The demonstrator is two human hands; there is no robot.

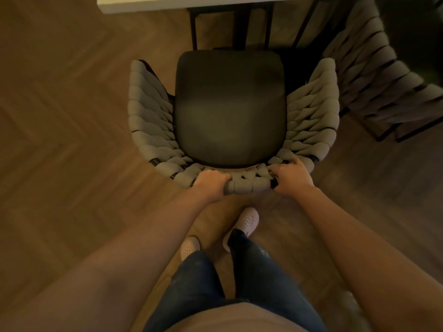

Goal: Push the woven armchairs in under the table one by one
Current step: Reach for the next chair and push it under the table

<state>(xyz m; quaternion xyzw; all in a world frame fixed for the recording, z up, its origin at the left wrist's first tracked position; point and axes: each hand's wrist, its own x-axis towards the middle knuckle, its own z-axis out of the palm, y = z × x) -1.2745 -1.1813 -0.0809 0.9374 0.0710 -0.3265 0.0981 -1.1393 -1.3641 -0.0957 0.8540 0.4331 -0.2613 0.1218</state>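
Note:
A woven armchair (148,111) with grey braided sides and a dark seat cushion stands directly below me, its open front facing the white table (143,3) at the top edge. The seat's front edge sits just short of the table's edge. My left hand (211,185) grips the top of the chair's backrest from behind. My right hand (291,178) holds the same backrest rail a little to the right. A second woven armchair (374,75) stands at the upper right, beside the table.
Dark metal legs (194,29) show under the table ahead of the chair. The floor is herringbone wood (60,140). My feet in light shoes (249,221) stand right behind the chair.

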